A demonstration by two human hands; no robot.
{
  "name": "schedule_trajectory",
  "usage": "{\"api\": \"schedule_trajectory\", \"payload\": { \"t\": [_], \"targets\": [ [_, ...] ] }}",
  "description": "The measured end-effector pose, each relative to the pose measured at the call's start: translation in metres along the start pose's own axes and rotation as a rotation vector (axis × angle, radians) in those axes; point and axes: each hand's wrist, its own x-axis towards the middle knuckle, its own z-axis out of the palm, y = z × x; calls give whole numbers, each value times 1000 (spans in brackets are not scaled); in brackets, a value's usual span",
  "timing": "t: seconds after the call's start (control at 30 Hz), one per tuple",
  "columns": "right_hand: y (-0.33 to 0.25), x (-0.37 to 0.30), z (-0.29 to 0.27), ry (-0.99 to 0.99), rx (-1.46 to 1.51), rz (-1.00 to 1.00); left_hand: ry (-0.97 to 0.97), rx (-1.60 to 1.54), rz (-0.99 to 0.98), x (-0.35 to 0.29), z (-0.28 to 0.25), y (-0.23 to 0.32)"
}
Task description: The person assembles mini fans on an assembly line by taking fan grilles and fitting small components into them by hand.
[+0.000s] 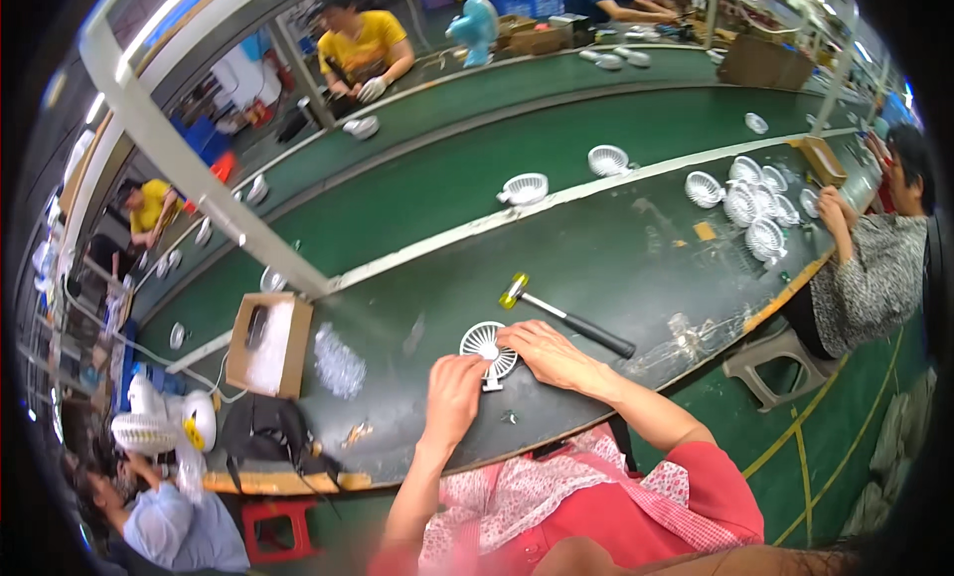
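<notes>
A small white round fan housing (481, 334) with radial slats lies on the dark work table in front of me, its short stem pointing toward me. My left hand (456, 389) holds its near left side, fingertips bent together close to the hub. On the upper right rim rests my right hand (545, 353), with its fingers curled onto the slats. Just beyond my right hand lies a hammer (571, 321) with a yellow-ended head and a black handle. The fingers partly cover the housing, so anything pinched beneath them is hidden.
Left of my hands are a heap of clear small parts (340, 362), an open cardboard box (294, 354) and a black bag (263, 432). A green conveyor (417, 188) carrying white fan housings runs beyond the table. More housings (763, 240) pile up beside a co-worker on the right.
</notes>
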Motion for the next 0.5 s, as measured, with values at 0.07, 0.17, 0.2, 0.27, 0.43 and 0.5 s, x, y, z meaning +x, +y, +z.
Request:
{"api": "schedule_trajectory", "payload": {
  "t": [0.07, 0.17, 0.2, 0.27, 0.43, 0.5],
  "targets": [
    [-2, 10, 15, -57, 56, -5, -210, 100, -8, -22, 8, -5],
    [-6, 19, 23, -74, 133, 14, -202, 132, -50, -33, 13, 0],
    [-7, 19, 25, -62, 161, 43, -197, 135, -57, -35, 14, 2],
    [-11, 18, 25, -74, 150, 30, -203, 171, -20, -34, 18, 0],
    [-34, 1, 26, 138, 327, 278, -40, 77, -30, -31, 20, -5],
    [-46, -2, 16, 36, 416, 363, 9, 108, -27, -26, 22, -7]
  ]
}}
